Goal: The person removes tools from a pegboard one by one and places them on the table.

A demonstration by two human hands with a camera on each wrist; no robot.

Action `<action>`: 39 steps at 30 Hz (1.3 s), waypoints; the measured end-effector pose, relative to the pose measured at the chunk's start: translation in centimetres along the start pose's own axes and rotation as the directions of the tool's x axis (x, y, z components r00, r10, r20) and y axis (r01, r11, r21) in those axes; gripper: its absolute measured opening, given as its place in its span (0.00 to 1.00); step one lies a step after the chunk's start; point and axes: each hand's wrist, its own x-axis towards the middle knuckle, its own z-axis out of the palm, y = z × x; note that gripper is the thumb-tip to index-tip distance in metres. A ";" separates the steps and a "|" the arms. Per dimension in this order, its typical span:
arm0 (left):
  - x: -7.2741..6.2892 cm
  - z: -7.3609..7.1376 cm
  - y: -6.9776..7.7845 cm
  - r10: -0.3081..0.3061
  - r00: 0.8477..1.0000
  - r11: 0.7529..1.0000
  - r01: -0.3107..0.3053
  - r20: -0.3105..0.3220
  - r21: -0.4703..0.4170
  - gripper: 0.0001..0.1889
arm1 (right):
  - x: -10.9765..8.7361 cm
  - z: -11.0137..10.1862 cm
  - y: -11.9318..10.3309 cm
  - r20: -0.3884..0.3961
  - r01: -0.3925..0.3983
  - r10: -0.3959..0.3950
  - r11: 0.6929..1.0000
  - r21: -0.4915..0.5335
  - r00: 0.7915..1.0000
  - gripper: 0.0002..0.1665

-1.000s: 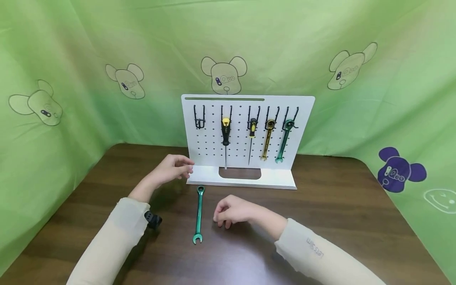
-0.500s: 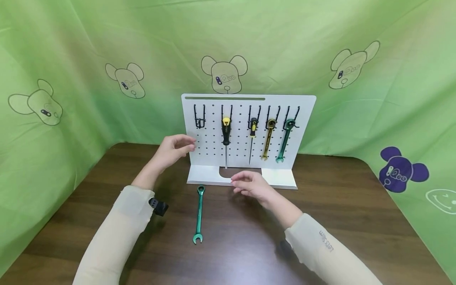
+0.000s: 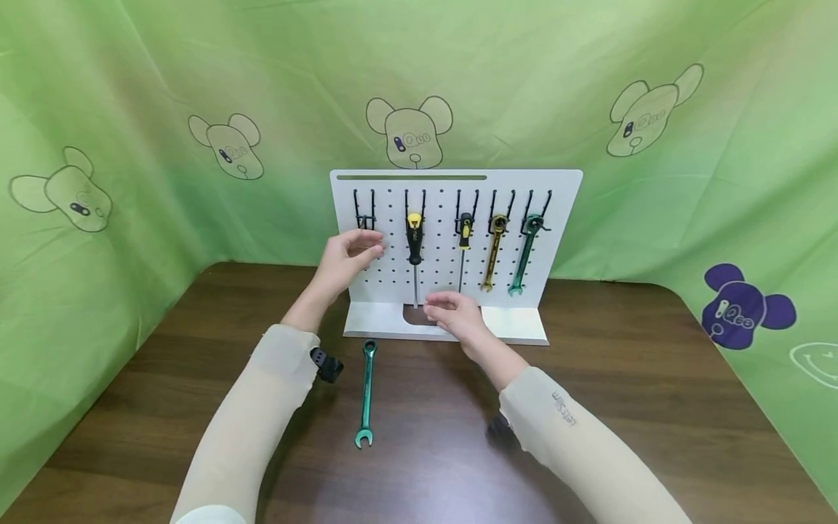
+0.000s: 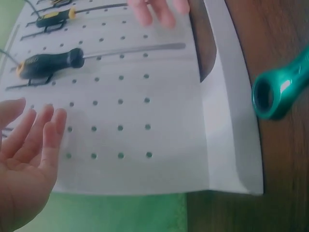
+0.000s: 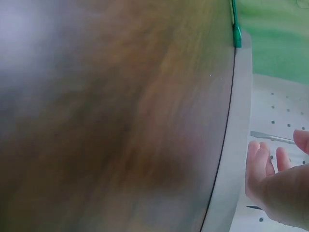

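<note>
My left hand (image 3: 348,260) is raised in front of the left end of the white pegboard (image 3: 393,284), just below the leftmost black hook (image 3: 364,211). Its fingers are spread in a loose curve, with nothing between them. The right hand (image 3: 455,314) hovers low before the board's base cut-out, near the blade of the black-and-yellow screwdriver (image 3: 414,240), and holds nothing. A green combination wrench (image 3: 366,397) lies on the table, ring end toward the board. In the left wrist view its ring end (image 4: 270,94) shows beside the base.
A smaller yellow-and-black screwdriver (image 3: 465,233), a gold wrench (image 3: 494,255) and another green wrench (image 3: 525,255) hang on the right hooks. The base lip (image 3: 511,327) rests on the brown wooden table (image 3: 609,378). Green cloth (image 3: 294,87) surrounds the table.
My left hand has risen and moved right to the leftmost hook. The right hand has moved from beside the wrench up to the board's base. The wrench on the table stayed put.
</note>
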 end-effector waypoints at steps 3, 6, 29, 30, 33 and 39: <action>0.2 0.6 -0.2 0.011 1.000 1.000 -0.011 -0.010 -0.020 0.16 | 0.6 0.5 -0.1 0.012 -0.021 0.021 1.000 0.004 1.000 0.23; 0.4 1.2 -0.1 0.037 0.999 0.999 -0.037 -0.007 -0.038 0.16 | 1.0 0.9 -0.1 0.027 -0.038 0.037 0.999 0.003 0.999 0.24; 1.9 4.1 -0.1 0.023 1.000 0.998 -0.023 0.013 -0.050 0.18 | 1.7 0.4 0.0 0.147 -0.031 0.038 0.998 -0.050 0.988 0.24; 1.9 4.2 -0.1 0.015 1.000 0.999 -0.014 0.012 -0.047 0.19 | 1.6 0.4 0.0 0.146 -0.031 0.039 0.998 -0.054 0.988 0.24; 2.0 4.5 -0.1 -0.006 1.000 0.998 0.006 0.008 -0.056 0.19 | 1.6 0.5 0.0 0.149 -0.032 0.041 0.997 -0.064 0.988 0.23; 1.9 4.9 -0.1 -0.001 1.000 0.994 0.000 -0.003 -0.109 0.20 | 1.5 0.7 0.0 0.146 -0.016 0.027 0.997 -0.079 0.989 0.21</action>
